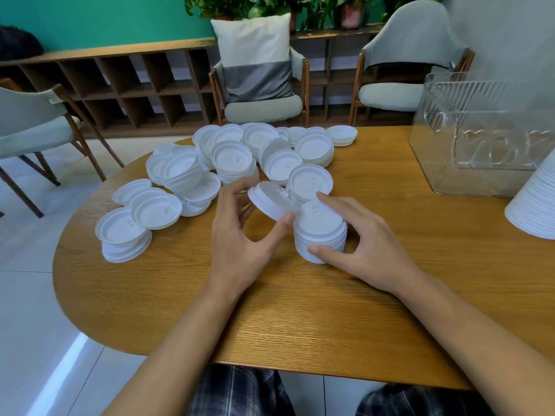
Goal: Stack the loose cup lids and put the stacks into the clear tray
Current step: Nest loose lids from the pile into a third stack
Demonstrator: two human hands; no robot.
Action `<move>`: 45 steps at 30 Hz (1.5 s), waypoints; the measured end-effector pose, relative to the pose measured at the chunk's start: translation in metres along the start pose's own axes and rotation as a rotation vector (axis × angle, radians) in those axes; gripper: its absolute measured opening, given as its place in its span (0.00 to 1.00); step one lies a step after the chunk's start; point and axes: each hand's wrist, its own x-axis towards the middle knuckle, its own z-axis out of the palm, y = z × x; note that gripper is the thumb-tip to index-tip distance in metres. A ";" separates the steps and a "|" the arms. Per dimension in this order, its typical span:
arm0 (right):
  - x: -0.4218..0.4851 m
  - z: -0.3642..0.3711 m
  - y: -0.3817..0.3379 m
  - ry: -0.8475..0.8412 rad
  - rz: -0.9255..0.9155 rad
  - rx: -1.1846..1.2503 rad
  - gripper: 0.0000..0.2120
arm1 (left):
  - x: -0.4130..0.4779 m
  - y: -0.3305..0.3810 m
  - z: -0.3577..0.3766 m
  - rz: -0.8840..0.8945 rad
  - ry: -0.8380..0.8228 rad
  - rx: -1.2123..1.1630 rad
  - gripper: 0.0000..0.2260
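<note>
Cup lids point(231, 157): most lie loose or in short piles from 10 to 12 o'clock on the surface point(300, 310). One stack point(321, 235) is under way at centre, with my right grip point(369, 244) curled round its sides. My left grip point(240, 232) pinches a single tilted lid point(268, 199) at its 10 o'clock. Clear tray point(444, 163), 2 o'clock: no white lids visible inside. Judged early: most of the stacking is left and no traying is done.

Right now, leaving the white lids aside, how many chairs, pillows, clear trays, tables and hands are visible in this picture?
Chairs: 3
Pillow: 1
Clear tray: 1
Table: 1
Hands, left and right: 2
Total: 8
</note>
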 end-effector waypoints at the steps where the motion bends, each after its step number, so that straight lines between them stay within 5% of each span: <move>1: 0.000 0.000 0.000 -0.002 0.004 0.007 0.40 | -0.001 0.002 0.001 -0.010 -0.015 -0.022 0.27; 22: 0.003 0.003 -0.009 -0.001 0.016 0.054 0.45 | -0.002 0.002 0.017 -0.066 -0.272 0.071 0.29; 31: 0.002 0.003 -0.007 -0.011 -0.004 0.030 0.39 | 0.001 -0.002 0.014 -0.083 -0.375 0.060 0.29; 45: 0.001 0.003 -0.008 -0.005 0.020 0.040 0.44 | 0.000 -0.001 0.019 -0.052 -0.251 0.154 0.29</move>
